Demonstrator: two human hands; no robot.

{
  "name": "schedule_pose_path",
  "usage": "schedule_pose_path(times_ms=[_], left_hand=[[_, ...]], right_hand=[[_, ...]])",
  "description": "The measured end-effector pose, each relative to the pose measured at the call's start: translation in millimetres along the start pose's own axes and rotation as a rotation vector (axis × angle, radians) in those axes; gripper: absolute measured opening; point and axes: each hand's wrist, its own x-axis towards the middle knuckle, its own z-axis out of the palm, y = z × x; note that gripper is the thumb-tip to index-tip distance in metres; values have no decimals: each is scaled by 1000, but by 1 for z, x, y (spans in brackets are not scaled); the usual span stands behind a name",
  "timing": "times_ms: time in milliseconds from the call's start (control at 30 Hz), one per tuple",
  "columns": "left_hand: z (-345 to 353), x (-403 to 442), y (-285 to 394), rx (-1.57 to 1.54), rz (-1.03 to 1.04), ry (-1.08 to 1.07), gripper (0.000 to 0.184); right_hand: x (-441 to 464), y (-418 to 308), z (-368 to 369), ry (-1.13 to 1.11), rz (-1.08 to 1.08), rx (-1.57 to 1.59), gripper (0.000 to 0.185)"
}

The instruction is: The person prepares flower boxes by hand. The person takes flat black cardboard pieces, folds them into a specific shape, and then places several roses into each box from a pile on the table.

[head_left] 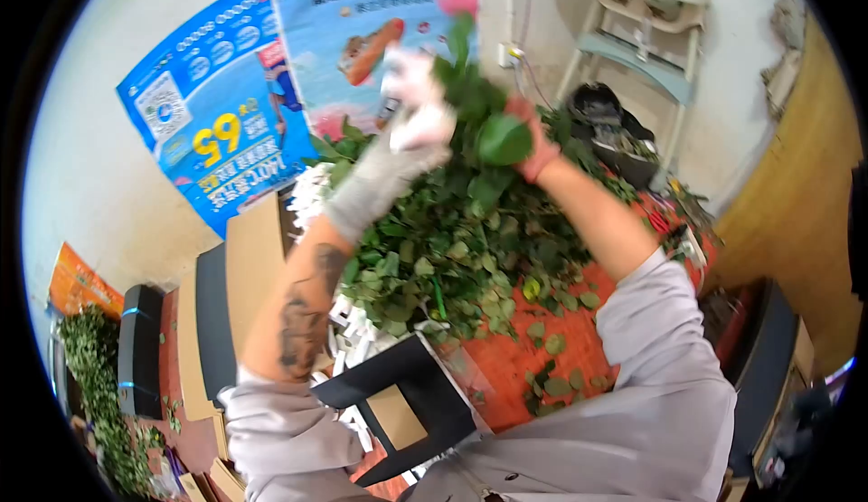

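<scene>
My left hand (389,176), in a pale grey work glove, is raised over the leaf pile with its fingers around a flower bunch. White and pale pink blooms (425,122), smeared by motion, show at that hand. Beside them, green leafy stems (493,136) stand upright between my two hands. On the right side of the foliage, my right hand (540,149), which looks reddish, is closed on the stems. Leaves hide part of its fingers. Under both hands lies a large heap of cut green leaves (452,258).
Below the heap is a red tabletop (506,348) with loose leaves. A black sheet with a cardboard patch (398,416) lies close to my body. Cardboard (258,276) leans at left. A high chair (642,54) and a black bag (615,136) stand at the back right.
</scene>
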Motion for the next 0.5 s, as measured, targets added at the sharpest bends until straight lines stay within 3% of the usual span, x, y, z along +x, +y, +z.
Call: schedule_pose_path(times_ms=[100, 133, 167, 200, 233, 300, 333, 367, 400, 467, 500], left_hand=[[-9, -49, 62, 33, -38, 21, 61], [-22, -69, 66, 19, -62, 49, 58], [-26, -98, 78, 40, -135, 105, 55], [-52, -135, 59, 39, -118, 60, 53], [-60, -165, 74, 269, -281, 30, 56], [-42, -220, 95, -64, -370, 86, 59], [-45, -246, 93, -158, -401, 84, 60], [-55, -269, 91, -249, -519, -11, 60], [-53, -297, 75, -318, -504, 62, 55], [-55, -334, 65, -370, -690, 18, 62], [-54, -352, 53, -401, -796, -10, 60]], right_hand=[[20, 23, -145, -87, 181, -1000, 34], [30, 42, -200, 373, 368, -705, 31], [30, 53, -258, 346, 369, -760, 31], [30, 58, -319, 721, 494, -289, 23], [30, 59, -380, 1069, 570, 226, 15], [20, 72, -492, 914, 293, 445, 19], [16, 23, -483, 939, 234, -327, 27], [16, -43, -463, 769, 261, -863, 32], [23, -68, -467, 760, 252, -861, 32], [27, -80, -459, 550, 46, -513, 30], [28, -77, -434, 450, 83, -315, 31]])
